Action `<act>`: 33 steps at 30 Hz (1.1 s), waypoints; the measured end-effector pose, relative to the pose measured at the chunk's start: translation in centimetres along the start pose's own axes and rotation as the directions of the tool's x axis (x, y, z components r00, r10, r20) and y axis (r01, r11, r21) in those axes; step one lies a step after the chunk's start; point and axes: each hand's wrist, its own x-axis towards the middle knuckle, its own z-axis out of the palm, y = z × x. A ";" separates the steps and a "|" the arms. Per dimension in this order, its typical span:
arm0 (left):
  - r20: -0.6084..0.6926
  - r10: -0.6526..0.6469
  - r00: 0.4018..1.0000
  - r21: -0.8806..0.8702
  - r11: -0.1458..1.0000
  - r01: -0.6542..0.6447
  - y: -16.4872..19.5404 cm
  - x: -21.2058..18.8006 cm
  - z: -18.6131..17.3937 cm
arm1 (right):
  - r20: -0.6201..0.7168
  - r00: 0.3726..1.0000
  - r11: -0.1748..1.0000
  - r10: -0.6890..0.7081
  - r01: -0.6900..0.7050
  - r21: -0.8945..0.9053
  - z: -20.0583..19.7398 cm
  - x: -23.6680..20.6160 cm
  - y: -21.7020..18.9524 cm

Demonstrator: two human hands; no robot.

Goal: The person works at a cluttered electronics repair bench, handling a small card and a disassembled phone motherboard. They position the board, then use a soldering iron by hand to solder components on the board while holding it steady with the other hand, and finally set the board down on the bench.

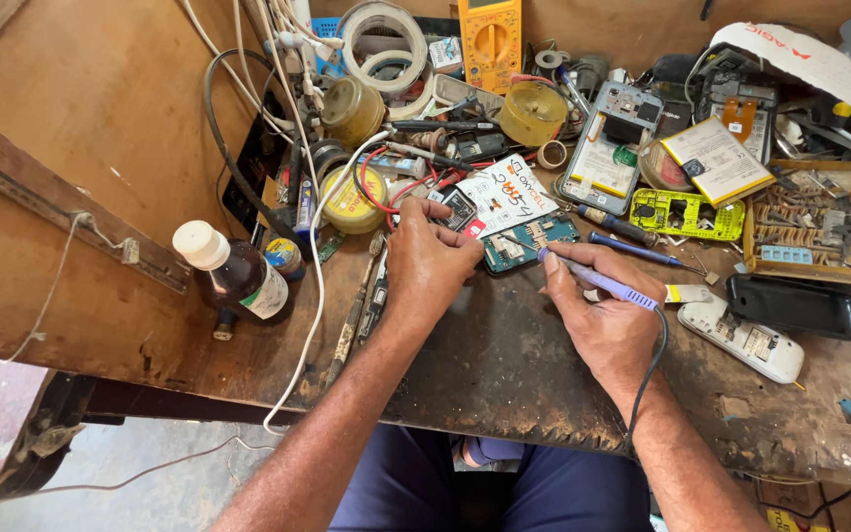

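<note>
Fingers (583, 281) of my right hand (608, 325) pinch a purple soldering iron (598, 281) like a pen, its tip over the teal circuit board (529, 241) just ahead. My left hand (430, 261) lies curled beside the board, fingertips bent together, apparently steadying its left edge. A white paper slip (504, 197) with red handwriting rests behind. A brown bottle (243, 276) with white cap and label lies at left; a yellow multimeter (490, 39) stands at the back. Both forearms angle in over the worn bench (504, 365).
</note>
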 end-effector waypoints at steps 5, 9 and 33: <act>0.012 -0.023 1.000 -0.023 0.999 0.023 0.1 0.0 -0.1 | -0.001 1.000 1.000 0.015 -0.015 0.015 0.0 0.0 -0.1; 0.037 -0.043 0.998 -0.108 0.993 0.046 0.2 -0.1 -0.2 | -0.031 0.999 1.000 -0.016 0.015 -0.026 -0.1 0.1 -0.3; -0.117 0.227 0.967 -0.069 0.969 -0.236 2.7 -9.0 -2.8 | -0.245 0.968 0.986 -0.053 0.011 -0.168 -5.4 0.3 1.3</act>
